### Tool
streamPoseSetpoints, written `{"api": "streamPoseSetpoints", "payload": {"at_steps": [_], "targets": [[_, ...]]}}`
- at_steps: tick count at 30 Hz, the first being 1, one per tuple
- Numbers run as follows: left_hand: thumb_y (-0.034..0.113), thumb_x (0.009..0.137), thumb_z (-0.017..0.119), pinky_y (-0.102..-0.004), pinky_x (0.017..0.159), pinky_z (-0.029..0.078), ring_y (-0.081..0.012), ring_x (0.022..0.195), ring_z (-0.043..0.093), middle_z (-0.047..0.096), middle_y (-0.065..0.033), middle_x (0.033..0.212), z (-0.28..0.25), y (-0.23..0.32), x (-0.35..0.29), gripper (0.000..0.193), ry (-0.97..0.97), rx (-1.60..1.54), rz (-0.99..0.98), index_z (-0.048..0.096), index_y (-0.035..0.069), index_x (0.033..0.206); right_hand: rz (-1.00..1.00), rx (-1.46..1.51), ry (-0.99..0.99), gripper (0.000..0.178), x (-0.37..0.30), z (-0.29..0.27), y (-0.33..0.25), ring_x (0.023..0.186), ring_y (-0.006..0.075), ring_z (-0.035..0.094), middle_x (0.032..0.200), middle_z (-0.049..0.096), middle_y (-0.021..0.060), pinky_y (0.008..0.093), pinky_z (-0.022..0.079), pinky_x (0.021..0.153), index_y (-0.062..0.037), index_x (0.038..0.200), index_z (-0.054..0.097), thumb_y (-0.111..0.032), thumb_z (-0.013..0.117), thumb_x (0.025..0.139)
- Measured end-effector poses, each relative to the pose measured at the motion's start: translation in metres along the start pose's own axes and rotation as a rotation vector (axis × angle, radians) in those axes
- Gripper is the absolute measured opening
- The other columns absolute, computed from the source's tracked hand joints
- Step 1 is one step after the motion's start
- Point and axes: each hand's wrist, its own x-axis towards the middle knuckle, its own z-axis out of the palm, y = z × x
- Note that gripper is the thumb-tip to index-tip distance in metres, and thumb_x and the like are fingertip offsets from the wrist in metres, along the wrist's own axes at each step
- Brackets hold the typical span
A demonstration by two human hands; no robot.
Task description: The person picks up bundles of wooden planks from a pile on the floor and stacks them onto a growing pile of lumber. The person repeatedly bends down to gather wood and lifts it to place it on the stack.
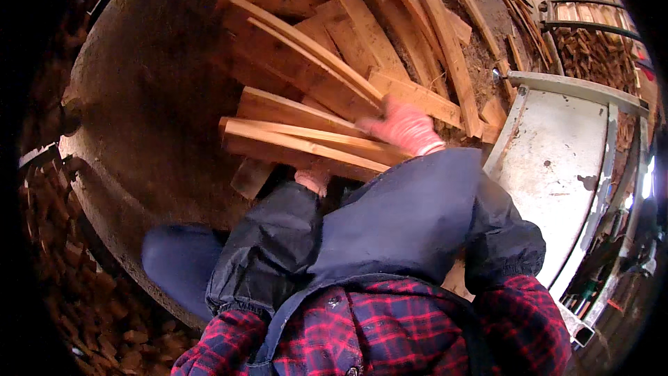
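My right hand (409, 127), in a pink and white work glove, reaches over several long wooden boards (313, 146) in front of me. Its thumb and fingers look spread, with slight blur, and nothing shows in its grasp. Two thin wooden strips (306, 45) end close to its fingertips. My left hand (313, 179), also gloved, is at the near edge of the lowest board. That board hides its fingers, so whether they grip it cannot be seen. The boards lie close together, narrow pale edges upward, just beyond my dark apron (396, 223).
A loose pile of sawn planks (376, 28) spreads across the floor ahead. At my right stands a worn white metal bench (550, 167) with a raised frame. Stacked wood pieces (595, 56) sit at the far right, and more wood chunks (104, 299) lie heaped at the lower left.
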Motion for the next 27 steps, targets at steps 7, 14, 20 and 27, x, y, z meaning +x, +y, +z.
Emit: {"api": "streamPoseSetpoints", "payload": {"at_steps": [7,14,20,27], "targets": [[0.020,0.083,0.073,-0.0362,0.107,0.040,-0.0295,0.131,0.047,0.052,-0.0141,0.139,0.004,-0.011,-0.001,0.065,0.019,-0.012,0.029,0.041,0.005,0.138,0.150,0.204,0.168,0.082,0.075,0.033,0.090,0.122,0.0364,0.055,0.132,0.058,0.0227,0.0420,0.044,0.102,-0.0028,0.135,0.053,-0.060,0.069,0.078],[0.036,0.089,0.067,-0.0396,0.111,0.036,-0.0300,0.133,0.044,0.045,-0.0134,0.145,0.016,-0.029,0.008,0.070,0.026,-0.032,0.067,0.035,0.010,0.145,-0.176,0.059,-0.199,0.073,0.072,0.000,0.132,0.116,0.0351,0.059,0.122,0.063,0.0226,0.0382,0.045,0.100,-0.0002,0.131,0.056,-0.044,0.075,0.075],[0.040,0.094,0.062,-0.0412,0.112,0.036,-0.0286,0.137,0.039,0.038,-0.0122,0.151,0.001,-0.007,-0.001,0.071,-0.106,-0.113,-0.085,0.028,0.013,0.149,0.002,0.201,-0.011,0.054,0.040,0.018,0.140,0.101,0.0363,0.064,0.108,0.067,0.0221,0.0416,0.049,0.088,-0.0032,0.112,0.068,-0.047,0.069,0.081],[0.043,0.098,0.050,-0.0389,0.115,0.030,-0.0232,0.140,0.034,0.035,-0.0083,0.153,0.026,-0.057,0.006,0.063,0.049,0.587,0.399,0.028,0.015,0.150,-0.155,0.698,0.043,0.061,0.093,-0.040,0.079,0.110,0.0204,0.059,0.118,0.065,0.0175,0.0330,0.044,0.097,0.0022,0.128,0.058,-0.045,0.064,0.090]]}}
